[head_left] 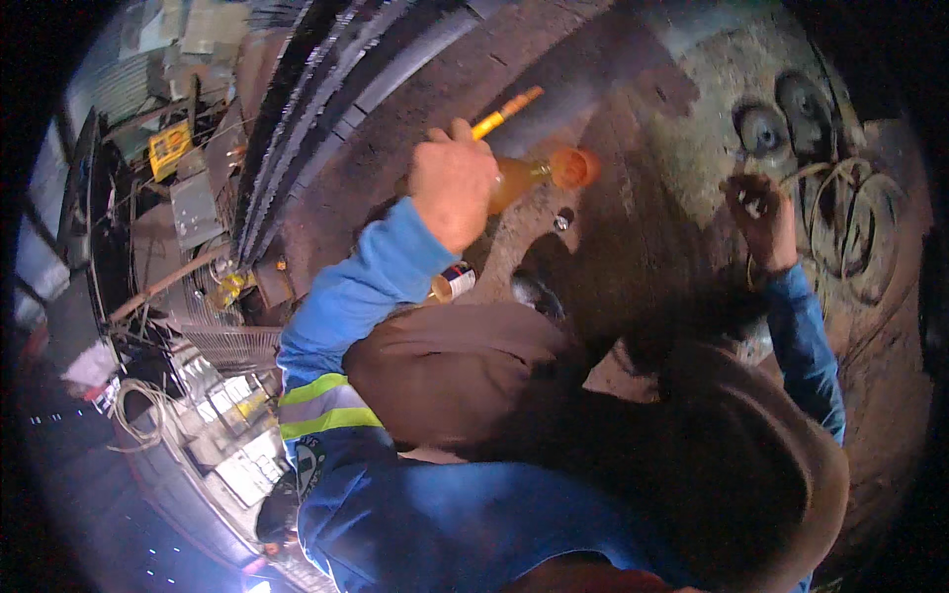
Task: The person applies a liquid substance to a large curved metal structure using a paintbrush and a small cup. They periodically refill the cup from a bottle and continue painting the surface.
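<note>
My left hand (453,188) is closed, and a slim yellow stick (504,112) with an orange-brown end juts out from its fingers. From behind that hand shows a bottle (516,185) of amber liquid, its neck toward the right; whether the hand grips it too is hidden. At the bottle's mouth is a round orange thing (573,168), not clear in kind. Off to the right, the fingers of my right hand (767,222) are curled around something small, dark and whitish that I cannot make out.
A labelled can (455,282) sits below my left forearm, and a small shiny round piece (563,219) lies near the bottle. Long dark metal bars (297,119) run along the upper left. Coiled cable (850,222) lies beyond my right hand, near round dark parts (761,128).
</note>
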